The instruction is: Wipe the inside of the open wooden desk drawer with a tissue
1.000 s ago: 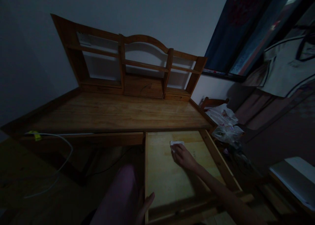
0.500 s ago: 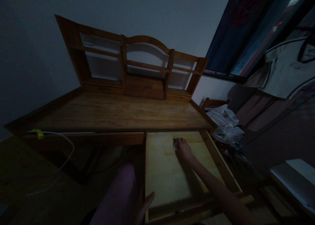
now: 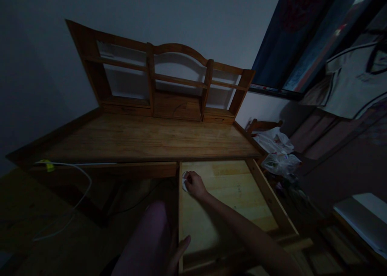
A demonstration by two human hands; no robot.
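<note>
The pulled-out wooden drawer has a pale bottom and a darker frame. Inside it, near the back left corner, my right hand is closed around a crumpled white tissue, pressed against the bottom close to the left wall; it could be a thin cloth. At the drawer's front left, my left hand grips the left side wall, its thumb over the edge and the other fingers hidden from view.
The wooden desk carries a shelf unit against the wall. A white cable with a yellow tag hangs at the left. White plastic bags sit on a chair at the right. My knee is left of the drawer.
My right hand has slid left across the drawer bottom with the tissue, from the back middle to the left wall. My left hand has stayed in place.
</note>
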